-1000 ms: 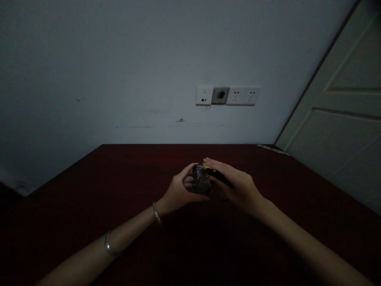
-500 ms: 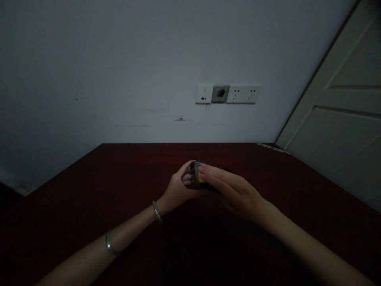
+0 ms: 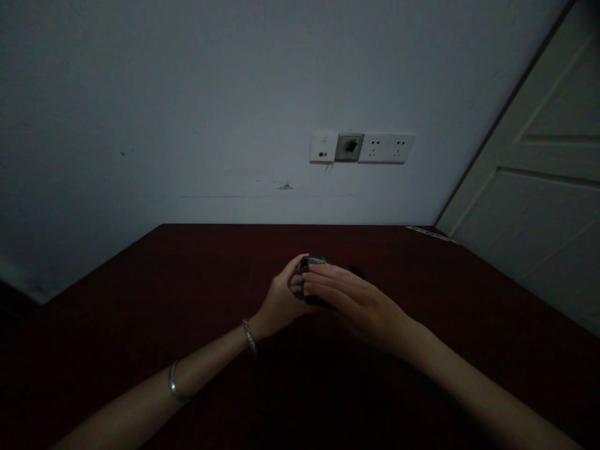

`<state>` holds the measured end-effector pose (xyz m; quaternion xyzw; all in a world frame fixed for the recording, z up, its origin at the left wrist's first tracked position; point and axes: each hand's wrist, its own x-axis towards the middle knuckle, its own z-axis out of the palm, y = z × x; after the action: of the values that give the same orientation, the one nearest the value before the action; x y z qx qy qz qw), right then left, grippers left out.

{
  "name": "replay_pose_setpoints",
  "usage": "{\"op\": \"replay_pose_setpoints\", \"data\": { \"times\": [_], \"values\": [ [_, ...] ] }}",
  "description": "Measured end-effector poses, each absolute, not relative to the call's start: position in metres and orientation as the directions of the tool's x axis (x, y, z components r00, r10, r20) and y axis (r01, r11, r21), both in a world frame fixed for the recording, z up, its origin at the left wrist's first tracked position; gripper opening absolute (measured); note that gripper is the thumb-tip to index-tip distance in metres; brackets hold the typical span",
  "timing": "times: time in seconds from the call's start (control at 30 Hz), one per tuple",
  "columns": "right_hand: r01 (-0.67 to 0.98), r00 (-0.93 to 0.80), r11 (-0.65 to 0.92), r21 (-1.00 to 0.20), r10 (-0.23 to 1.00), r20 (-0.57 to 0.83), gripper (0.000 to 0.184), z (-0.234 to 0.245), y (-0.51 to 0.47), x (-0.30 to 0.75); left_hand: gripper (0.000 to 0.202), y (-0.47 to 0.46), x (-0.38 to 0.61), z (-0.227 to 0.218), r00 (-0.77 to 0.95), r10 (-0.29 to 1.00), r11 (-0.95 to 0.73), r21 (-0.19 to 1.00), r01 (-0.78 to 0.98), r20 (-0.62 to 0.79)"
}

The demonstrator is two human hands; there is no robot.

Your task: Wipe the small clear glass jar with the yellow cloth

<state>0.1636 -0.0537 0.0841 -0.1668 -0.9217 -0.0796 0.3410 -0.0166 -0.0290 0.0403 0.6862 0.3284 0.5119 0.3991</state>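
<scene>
A small dark object with yellow patches and a shiny, clear-looking edge point(image 3: 317, 259) is between my two hands above the middle of the table; its kind cannot be made out. My left hand point(image 3: 281, 297) is curled around its left side, thumb at the top and fingers behind it. Over the near face and right side lies my right hand point(image 3: 363, 299), its fingers pressed together against the object and covering most of it. Just beyond the right knuckles a dark patch point(image 3: 357, 272) shows, too dim to identify.
The dark red table point(image 3: 210, 262) reaches back to a pale wall point(image 3: 187, 94) bearing a row of sockets point(image 3: 382, 148). A thin, light printed strip point(image 3: 431, 234) lies at the far right corner. A white panelled door point(image 3: 548, 187) stands on the right.
My right hand's fingers have slid left and further over the object, hiding more of its yellow part and clear edge. The left hand keeps nearly the same hold.
</scene>
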Motion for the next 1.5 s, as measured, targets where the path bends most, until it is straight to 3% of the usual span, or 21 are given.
{"op": "replay_pose_setpoints", "data": {
  "times": [0.17, 0.37, 0.57, 0.7, 0.87, 1.03, 1.17, 1.33, 1.43, 1.5],
  "values": [
    [0.328, -0.720, 0.943, 0.062, 0.207, 0.663, 0.037, 0.079, -0.055, 0.161, 0.061, -0.024, -0.017, 0.040, 0.220, 0.885, -0.427, 0.904, 0.030, 0.411],
    [0.387, -0.548, 0.918, -0.091, 0.308, 0.778, 0.049, 0.075, -0.043, 0.172, 0.091, -0.022, -0.017, 0.030, 0.284, 0.860, -0.432, 0.901, -0.039, 0.424],
    [0.419, -0.517, 0.879, -0.229, 0.438, 0.736, 0.042, 0.072, -0.037, 0.174, 0.093, -0.024, -0.017, 0.024, 0.342, 0.805, -0.506, 0.862, -0.027, 0.484],
    [0.422, -0.548, 0.894, -0.150, 0.384, 0.744, 0.043, 0.074, -0.040, 0.173, 0.092, -0.025, -0.016, 0.026, 0.333, 0.789, -0.550, 0.835, 0.010, 0.516],
    [0.389, -0.682, 0.915, 0.108, 0.207, 0.701, 0.040, 0.078, -0.047, 0.170, 0.088, -0.028, -0.018, 0.035, 0.327, 0.775, -0.599, 0.793, 0.110, 0.540],
    [0.341, -0.759, 0.902, 0.264, 0.100, 0.643, 0.030, 0.081, -0.062, 0.157, 0.062, -0.029, -0.023, 0.036, 0.349, 0.797, -0.564, 0.814, 0.138, 0.493],
    [0.344, -0.757, 0.908, 0.238, 0.118, 0.643, 0.029, 0.082, -0.065, 0.155, 0.057, -0.028, -0.024, 0.034, 0.335, 0.807, -0.562, 0.806, 0.185, 0.487],
    [0.424, -0.673, 0.899, 0.110, 0.232, 0.702, 0.036, 0.085, -0.053, 0.167, 0.087, -0.029, -0.019, 0.036, 0.324, 0.758, -0.638, 0.746, 0.188, 0.566],
    [0.478, -0.637, 0.878, 0.017, 0.333, 0.696, 0.036, 0.088, -0.049, 0.172, 0.091, -0.030, -0.017, 0.037, 0.349, 0.702, -0.708, 0.663, 0.244, 0.620],
    [0.471, -0.654, 0.882, 0.019, 0.334, 0.679, 0.034, 0.090, -0.050, 0.172, 0.090, -0.031, -0.017, 0.037, 0.360, 0.681, -0.730, 0.629, 0.267, 0.638]
  ]
}}
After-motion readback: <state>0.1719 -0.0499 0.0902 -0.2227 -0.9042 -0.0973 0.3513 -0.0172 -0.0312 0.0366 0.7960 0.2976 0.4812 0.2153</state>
